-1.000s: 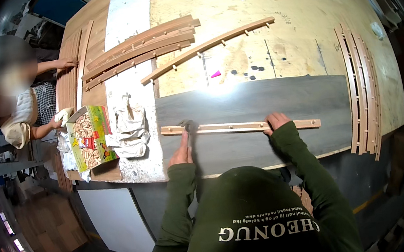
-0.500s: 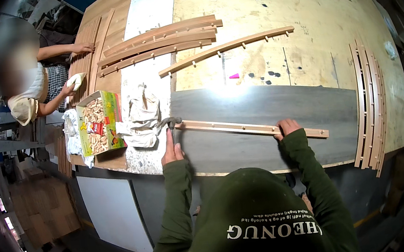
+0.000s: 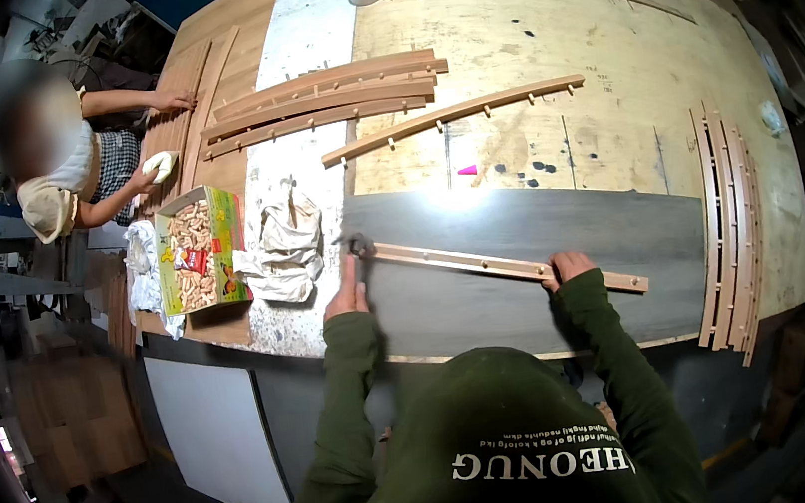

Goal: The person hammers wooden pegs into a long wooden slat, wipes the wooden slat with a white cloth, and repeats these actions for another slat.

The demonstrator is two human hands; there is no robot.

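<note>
My left hand (image 3: 346, 295) is closed round the handle of a hammer, whose blurred head (image 3: 360, 247) is at the left end of a wooden strip (image 3: 512, 266). Short wooden dowels stick up along this strip, which lies slantwise on a dark grey board (image 3: 620, 225). Toward the strip's right end, my right hand (image 3: 570, 268) grips it from above, fingers wrapped over the wood. Beyond the board lies another strip (image 3: 457, 121) fitted with dowels.
Left of the hammer are a crumpled white cloth (image 3: 284, 251) and a box of loose dowels (image 3: 227, 243). Dowelled strips lie stacked at far left (image 3: 324, 100) and right (image 3: 725, 232). A co-worker's hand (image 3: 171, 100) rests on planks. A pink piece (image 3: 468, 171) lies beyond the board.
The hammer head has shifted slightly right, over the strip's left end, and is smeared by motion. My right hand keeps its place on the strip. The whole view has shifted a little.
</note>
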